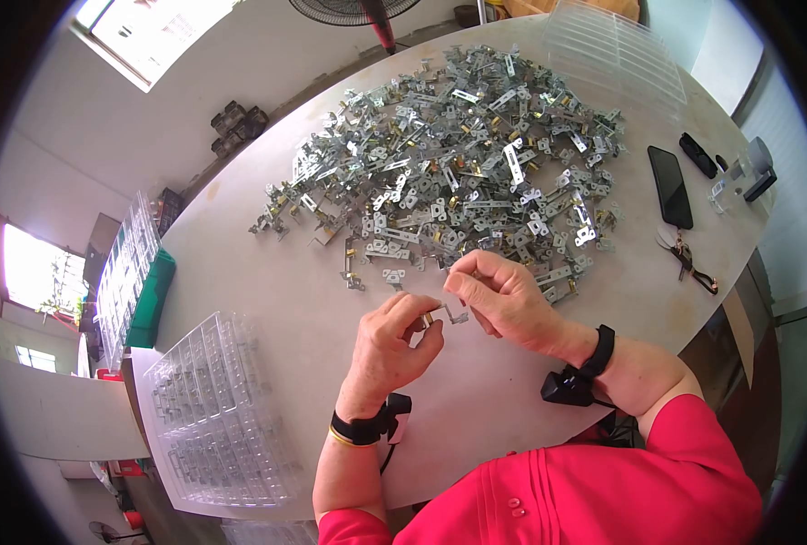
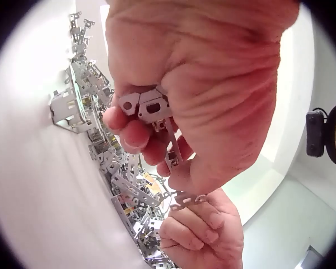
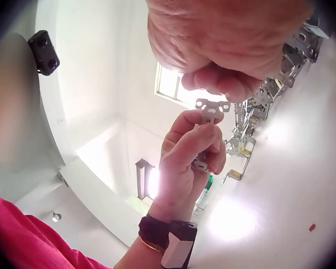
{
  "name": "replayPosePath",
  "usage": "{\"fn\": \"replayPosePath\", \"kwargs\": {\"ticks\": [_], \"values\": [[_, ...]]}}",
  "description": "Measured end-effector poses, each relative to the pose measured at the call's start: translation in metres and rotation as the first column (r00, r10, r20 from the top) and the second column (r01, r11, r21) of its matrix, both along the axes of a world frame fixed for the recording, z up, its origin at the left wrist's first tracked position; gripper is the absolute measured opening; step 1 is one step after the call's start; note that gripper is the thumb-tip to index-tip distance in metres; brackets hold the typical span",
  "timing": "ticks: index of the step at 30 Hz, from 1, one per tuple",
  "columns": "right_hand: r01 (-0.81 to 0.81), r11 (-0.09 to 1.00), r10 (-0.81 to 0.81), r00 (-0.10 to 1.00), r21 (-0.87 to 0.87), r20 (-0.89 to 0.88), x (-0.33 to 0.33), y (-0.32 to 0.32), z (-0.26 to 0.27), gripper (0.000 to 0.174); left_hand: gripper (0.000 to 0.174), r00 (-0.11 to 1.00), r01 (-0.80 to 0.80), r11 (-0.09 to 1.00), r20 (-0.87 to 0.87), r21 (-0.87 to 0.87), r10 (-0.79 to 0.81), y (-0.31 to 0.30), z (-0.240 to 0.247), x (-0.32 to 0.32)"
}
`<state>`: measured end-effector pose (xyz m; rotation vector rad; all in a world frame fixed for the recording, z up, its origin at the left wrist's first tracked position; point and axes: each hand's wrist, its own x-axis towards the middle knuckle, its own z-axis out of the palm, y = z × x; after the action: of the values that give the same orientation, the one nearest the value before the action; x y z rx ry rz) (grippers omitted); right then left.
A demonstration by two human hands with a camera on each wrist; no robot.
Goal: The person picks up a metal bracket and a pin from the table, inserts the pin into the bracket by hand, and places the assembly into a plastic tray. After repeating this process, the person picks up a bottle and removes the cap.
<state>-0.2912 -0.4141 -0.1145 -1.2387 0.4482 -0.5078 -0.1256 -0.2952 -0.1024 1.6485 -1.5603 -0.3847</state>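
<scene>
My left hand [image 1: 392,343] pinches a small metal bracket [image 1: 459,318] between thumb and fingers, in front of the pile of parts. In the left wrist view, one flat, slotted end of the bracket [image 2: 154,110] shows beneath the palm. Its other, holed end [image 3: 213,106] points up out of the left fingers in the right wrist view. My right hand [image 1: 512,304] is close beside it, fingers curled, thumb near the index finger. The bracket's free end overlaps these right fingers [image 2: 185,232] in the left wrist view. I cannot tell whether the right hand holds anything.
A large heap of metal brackets [image 1: 458,154] covers the table's middle and back. Clear plastic trays [image 1: 217,409] with parts stand at left, beside a green bin [image 1: 152,300]. At right lie a phone [image 1: 670,186], pliers [image 1: 687,263] and a clear dispenser-like object [image 1: 739,177].
</scene>
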Motion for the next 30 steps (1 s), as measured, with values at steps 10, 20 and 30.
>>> {"fn": "replayPosePath", "kwargs": {"ticks": [10,20,30], "values": [[0.014,0.999,-0.015,1.000,0.034,0.023,0.000,0.003,0.003,0.015,0.017,0.705,-0.161,0.976,-0.675,0.146,0.217,0.003,-0.007,0.018],[-0.085,0.996,0.087,0.994,0.028,-0.063,0.003,0.006,-0.001,0.016,0.017,0.712,-0.152,0.977,-0.668,0.152,0.215,0.002,-0.008,0.016],[-0.093,0.994,0.099,0.991,0.063,-0.088,0.004,0.004,-0.002,0.016,0.012,0.822,-0.218,0.971,-0.518,0.096,0.236,0.000,-0.010,0.011]]}}
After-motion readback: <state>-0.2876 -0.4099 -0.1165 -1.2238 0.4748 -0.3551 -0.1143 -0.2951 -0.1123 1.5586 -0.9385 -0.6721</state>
